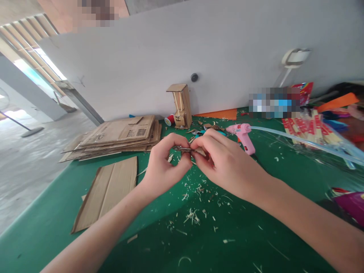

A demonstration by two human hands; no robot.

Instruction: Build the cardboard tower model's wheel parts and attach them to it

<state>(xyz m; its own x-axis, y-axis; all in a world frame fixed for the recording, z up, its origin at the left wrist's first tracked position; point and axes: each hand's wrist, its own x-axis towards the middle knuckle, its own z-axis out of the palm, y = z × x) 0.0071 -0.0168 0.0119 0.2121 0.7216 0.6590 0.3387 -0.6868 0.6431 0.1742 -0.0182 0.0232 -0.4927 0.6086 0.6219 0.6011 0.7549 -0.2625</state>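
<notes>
Over the middle of the table, my left hand and my right hand meet at the fingertips. Both pinch a small, thin brown piece of cardboard, seen nearly edge-on and partly covered by the fingers. Just beyond the hands stands a small cardboard tower with a flat top and thin light sticks. To the right of it lies a pink glue gun with a long clear glue stick at its back. Scraps and thin shavings are scattered under my hands.
Stacked cardboard sheets lie at the back left, with a loose cardboard sheet nearer me. A red spool and orange sheet sit by the grey partition. Packaged sticks crowd the green table's right side.
</notes>
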